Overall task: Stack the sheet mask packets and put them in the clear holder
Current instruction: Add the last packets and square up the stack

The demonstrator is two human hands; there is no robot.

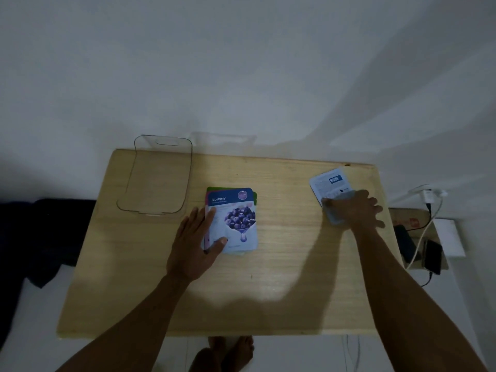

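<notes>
A stack of sheet mask packets [236, 224] lies at the middle of the wooden table [281, 277], a blueberry packet on top. My left hand [196, 242] rests flat against the stack's left edge, thumb on its lower corner. At the right, my right hand [357, 209] presses on a pale blue packet lying over a white packet [328, 182] that shows its printed back. The clear holder [158, 175] stands empty at the table's far left corner.
A white wall rises behind the table. Dark cloth [40, 237] lies on the floor at the left. To the right of the table are a charger plug with cables [429, 197], a dark phone [432, 256] and a white box [451, 237].
</notes>
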